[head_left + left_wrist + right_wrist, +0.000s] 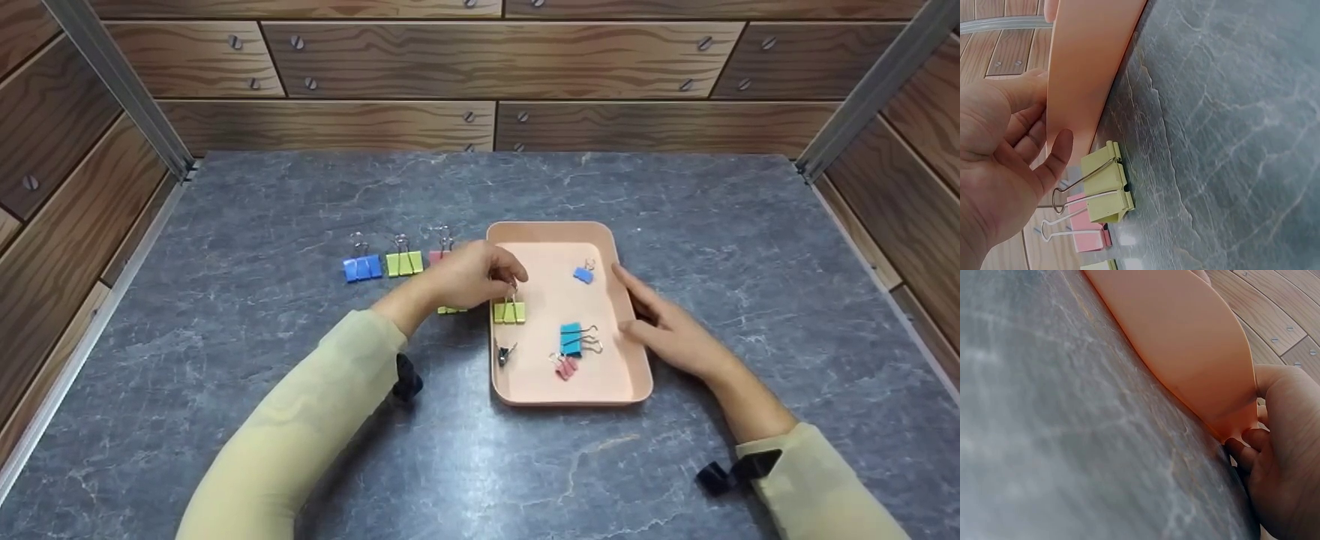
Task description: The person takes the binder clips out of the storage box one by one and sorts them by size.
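Head view: a peach tray (pixel 544 255) sits on the desk (pixel 262 202), its long sides running between the desk's far and near edges. At the tray's left edge, the left hand (pixel 472 274) pinches the wire handles of a yellow-green clip (pixel 509 313). The right hand (pixel 679 337) grips the tray's right edge, thumb over the rim. Inside lie a small blue clip (pixel 583 276) near the far right corner, a teal clip (pixel 571 340) and small pink clip (pixel 566 367) toward the near edge, and a dark clip (pixel 503 355) by the left edge.

Left wrist view: the fingers bend beside the tray's rim; the tray wall hides the pinch. Other clips (pixel 1103 180) stand outside.

Right wrist view: curled fingers meet the tray's outer wall.
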`<state>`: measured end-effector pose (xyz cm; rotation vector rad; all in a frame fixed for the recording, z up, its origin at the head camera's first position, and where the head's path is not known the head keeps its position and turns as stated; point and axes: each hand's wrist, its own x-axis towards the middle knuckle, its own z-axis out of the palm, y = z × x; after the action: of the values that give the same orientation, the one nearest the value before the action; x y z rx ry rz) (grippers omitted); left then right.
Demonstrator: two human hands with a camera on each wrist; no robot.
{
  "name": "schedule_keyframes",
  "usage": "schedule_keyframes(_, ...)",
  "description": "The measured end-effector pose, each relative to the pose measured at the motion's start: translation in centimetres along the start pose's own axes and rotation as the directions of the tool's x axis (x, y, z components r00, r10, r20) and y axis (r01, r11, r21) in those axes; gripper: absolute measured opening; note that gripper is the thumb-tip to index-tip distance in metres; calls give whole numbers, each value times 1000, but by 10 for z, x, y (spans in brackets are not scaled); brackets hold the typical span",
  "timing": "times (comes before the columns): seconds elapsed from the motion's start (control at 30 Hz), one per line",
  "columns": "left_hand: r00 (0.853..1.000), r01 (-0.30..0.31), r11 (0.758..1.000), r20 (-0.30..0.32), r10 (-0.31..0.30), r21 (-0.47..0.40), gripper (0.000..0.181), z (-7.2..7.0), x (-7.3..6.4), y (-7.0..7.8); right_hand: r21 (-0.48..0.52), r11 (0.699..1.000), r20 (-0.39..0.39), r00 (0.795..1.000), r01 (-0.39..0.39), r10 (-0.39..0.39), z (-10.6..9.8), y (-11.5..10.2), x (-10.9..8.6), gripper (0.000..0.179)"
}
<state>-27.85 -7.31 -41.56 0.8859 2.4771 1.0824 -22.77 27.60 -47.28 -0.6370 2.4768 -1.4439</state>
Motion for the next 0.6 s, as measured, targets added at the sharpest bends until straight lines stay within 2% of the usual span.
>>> schedule_keyframes(0.17, 1000, 18, 995, -4, -19, -96, 20, 0, -3, 2, 1, 1000, 0, 1000, 2, -2, 0, -1, 0, 79)
schedule_keyframes(0.37, 1000, 8, 990, -20, -11, -138, 21, -1, -6, 7, 8, 1000, 7, 1000, -7, 7, 0, 0, 0, 78)
schedule_keyframes(0.6, 995, -25, 983, -95, 8, -184, 20, -8, -12, 19, -8, 1000, 5, 1000, -11, 11, 0, -1, 2, 77)
